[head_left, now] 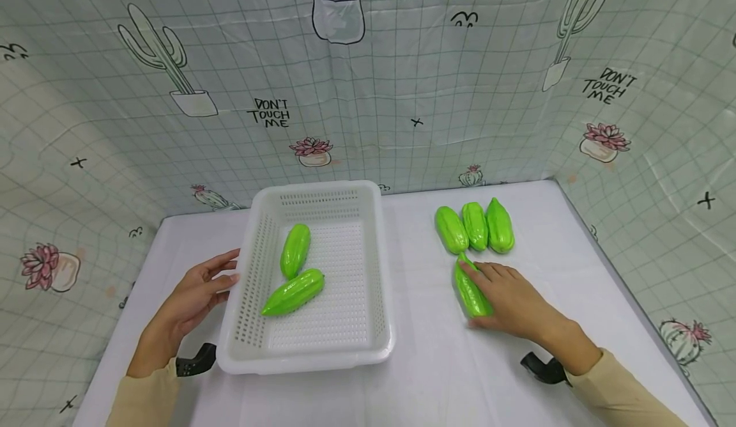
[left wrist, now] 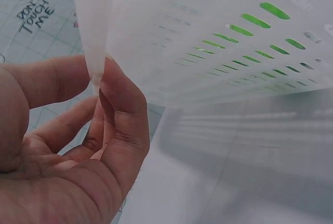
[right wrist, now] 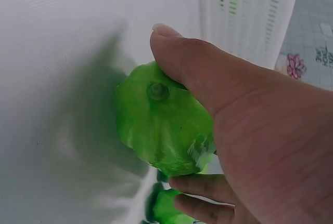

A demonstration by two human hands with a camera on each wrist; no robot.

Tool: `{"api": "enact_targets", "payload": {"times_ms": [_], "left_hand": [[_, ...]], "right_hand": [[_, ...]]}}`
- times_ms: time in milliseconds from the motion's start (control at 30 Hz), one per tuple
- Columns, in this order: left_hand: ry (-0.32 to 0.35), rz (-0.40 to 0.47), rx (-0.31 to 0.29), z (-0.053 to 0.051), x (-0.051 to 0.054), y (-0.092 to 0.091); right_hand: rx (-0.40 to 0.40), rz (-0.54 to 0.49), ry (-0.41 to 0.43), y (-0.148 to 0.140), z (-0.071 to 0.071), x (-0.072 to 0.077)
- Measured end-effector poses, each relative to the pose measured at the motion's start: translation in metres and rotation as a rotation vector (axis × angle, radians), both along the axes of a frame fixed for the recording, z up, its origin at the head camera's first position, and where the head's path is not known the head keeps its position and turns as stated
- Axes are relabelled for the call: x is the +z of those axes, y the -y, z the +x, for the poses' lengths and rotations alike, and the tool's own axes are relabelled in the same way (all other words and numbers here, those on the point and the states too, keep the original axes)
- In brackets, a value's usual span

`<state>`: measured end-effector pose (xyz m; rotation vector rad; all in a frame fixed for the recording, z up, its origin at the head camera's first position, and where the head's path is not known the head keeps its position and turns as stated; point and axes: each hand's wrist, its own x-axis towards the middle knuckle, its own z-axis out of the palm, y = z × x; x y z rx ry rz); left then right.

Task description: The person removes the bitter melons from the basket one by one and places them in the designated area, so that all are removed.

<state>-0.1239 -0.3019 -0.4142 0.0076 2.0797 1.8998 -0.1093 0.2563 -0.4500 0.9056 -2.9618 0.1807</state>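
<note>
A white perforated plastic basket [head_left: 379, 286] stands left of the middle of the table. Inside it lie two glossy green bitter melons [head_left: 296, 251], one tilted across the other's lower end. My left hand [head_left: 192, 296] pinches the basket's left rim between thumb and fingers, as the left wrist view shows at the rim [left wrist: 96, 37]. On the right, my right hand [head_left: 514, 299] grips another bitter melon [head_left: 468, 289], thumb on its near end and fingers over its far side. The right wrist view shows this melon's ridged stem end [right wrist: 161, 115] close up; its underside is hidden.
Three more bitter melons [head_left: 475, 225] lie side by side just behind the right hand. The table has a white cloth [head_left: 425, 376]. A printed grid curtain [head_left: 374, 82] rises behind and along both sides.
</note>
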Motion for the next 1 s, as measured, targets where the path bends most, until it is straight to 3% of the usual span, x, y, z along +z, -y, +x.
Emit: {"api": "enact_targets", "payload": {"times_ms": [1000], "left_hand": [[0.001,-0.009,0.004,-0.0001,-0.0001,-0.0003]], "right_hand": [[-0.013,0.012,-0.072,0.0049,-0.0022,-0.0026]]}}
